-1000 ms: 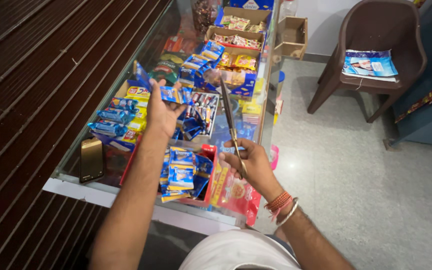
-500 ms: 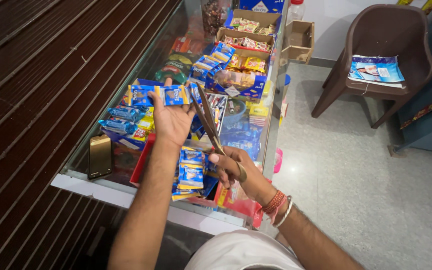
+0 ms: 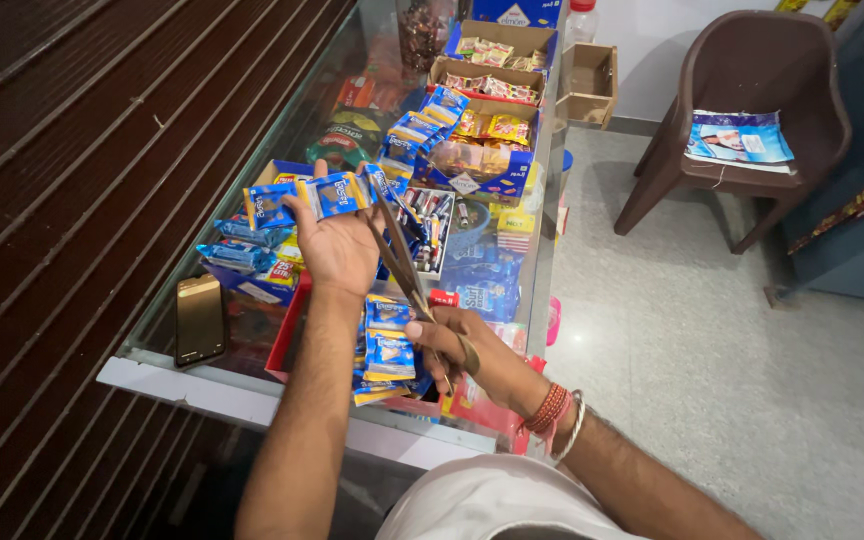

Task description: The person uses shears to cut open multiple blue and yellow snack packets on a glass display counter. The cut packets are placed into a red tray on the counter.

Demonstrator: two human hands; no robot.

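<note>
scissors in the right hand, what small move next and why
Probably close the scissors across the blue packet strip: the left hand holds the strip up taut, the right hand has the blades open, tips right at a join between packets.

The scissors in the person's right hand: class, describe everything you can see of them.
The long metal scissors have dull, brownish-grey blades, slightly parted and pointing up and away. The right hand grips their loop handles. The tips reach the strip of joined blue snack packets held up by the left hand, above the glass counter.
</note>
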